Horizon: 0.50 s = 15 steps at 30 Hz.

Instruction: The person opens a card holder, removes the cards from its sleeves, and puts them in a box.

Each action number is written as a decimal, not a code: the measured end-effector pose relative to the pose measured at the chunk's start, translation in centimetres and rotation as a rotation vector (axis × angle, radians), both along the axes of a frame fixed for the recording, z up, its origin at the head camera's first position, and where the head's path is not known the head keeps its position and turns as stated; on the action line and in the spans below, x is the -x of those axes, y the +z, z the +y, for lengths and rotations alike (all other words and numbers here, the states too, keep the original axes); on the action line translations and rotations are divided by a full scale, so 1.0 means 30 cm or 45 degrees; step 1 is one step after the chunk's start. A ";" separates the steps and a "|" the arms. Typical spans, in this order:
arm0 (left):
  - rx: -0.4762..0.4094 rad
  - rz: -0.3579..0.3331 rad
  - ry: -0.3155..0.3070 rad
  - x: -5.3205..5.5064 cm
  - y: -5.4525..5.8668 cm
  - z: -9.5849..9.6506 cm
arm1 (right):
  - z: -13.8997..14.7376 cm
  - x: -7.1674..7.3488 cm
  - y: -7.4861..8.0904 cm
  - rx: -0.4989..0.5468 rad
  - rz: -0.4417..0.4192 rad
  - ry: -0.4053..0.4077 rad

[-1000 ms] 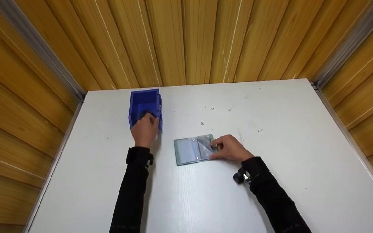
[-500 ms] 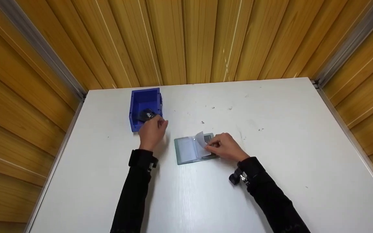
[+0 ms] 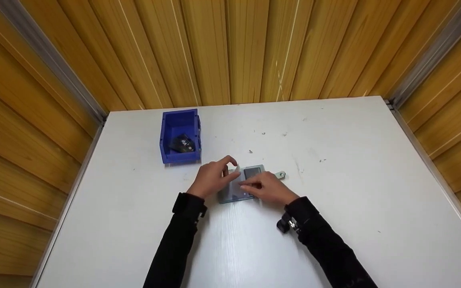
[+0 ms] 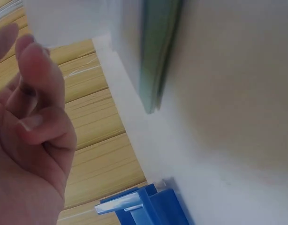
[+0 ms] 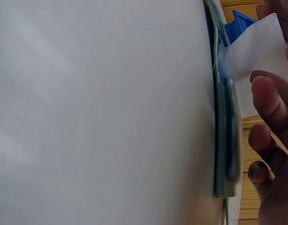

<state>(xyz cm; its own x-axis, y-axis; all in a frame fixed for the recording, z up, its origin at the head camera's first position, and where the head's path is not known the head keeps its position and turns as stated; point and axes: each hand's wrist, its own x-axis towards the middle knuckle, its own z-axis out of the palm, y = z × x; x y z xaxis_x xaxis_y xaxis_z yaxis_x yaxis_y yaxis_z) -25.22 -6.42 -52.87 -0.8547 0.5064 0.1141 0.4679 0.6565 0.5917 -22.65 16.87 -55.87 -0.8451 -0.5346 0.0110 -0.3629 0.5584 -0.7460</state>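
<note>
A pale green card holder (image 3: 230,197) lies open on the table, its snap strap (image 3: 281,175) sticking out to the right. One of its clear plastic pages (image 5: 249,54) stands up from the spine. My right hand (image 3: 269,188) pinches at this page with thumb and index finger, the other fingers loosely bent. Curved thumb and index finger of my left hand (image 3: 211,179) stand apart around the page's upper corner. In the right half of the holder a dark grey pocket (image 3: 252,172) shows. The left wrist view has the cover's green edge (image 4: 158,61) close up.
A blue bin (image 3: 164,138) stands at the back left, holding black cards (image 3: 183,144) with white print. The white table (image 3: 334,152) has small dark marks. Wood-pattern walls (image 3: 246,52) rise behind and at both sides.
My left hand has left the blue bin, letting the black card rest inside, and moved right to the card holder. My right hand has swung the clear page up leftward, uncovering the dark pocket and strap.
</note>
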 end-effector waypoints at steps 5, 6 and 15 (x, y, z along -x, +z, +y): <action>0.046 0.027 -0.042 -0.011 -0.016 0.003 | 0.003 -0.004 -0.006 -0.064 0.053 0.039; 0.054 0.028 -0.049 -0.011 -0.018 0.003 | 0.003 -0.004 -0.006 -0.071 0.064 0.042; 0.205 -0.040 0.006 -0.017 -0.035 -0.013 | 0.001 -0.003 0.000 -0.113 -0.029 -0.010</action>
<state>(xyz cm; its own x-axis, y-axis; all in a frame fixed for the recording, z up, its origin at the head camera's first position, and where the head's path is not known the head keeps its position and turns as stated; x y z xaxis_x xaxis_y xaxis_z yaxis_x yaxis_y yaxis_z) -24.72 -6.80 -53.91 -0.8592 0.5117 0.0049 0.4473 0.7465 0.4926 -22.56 16.91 -55.86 -0.8486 -0.5261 -0.0550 -0.3421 0.6251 -0.7016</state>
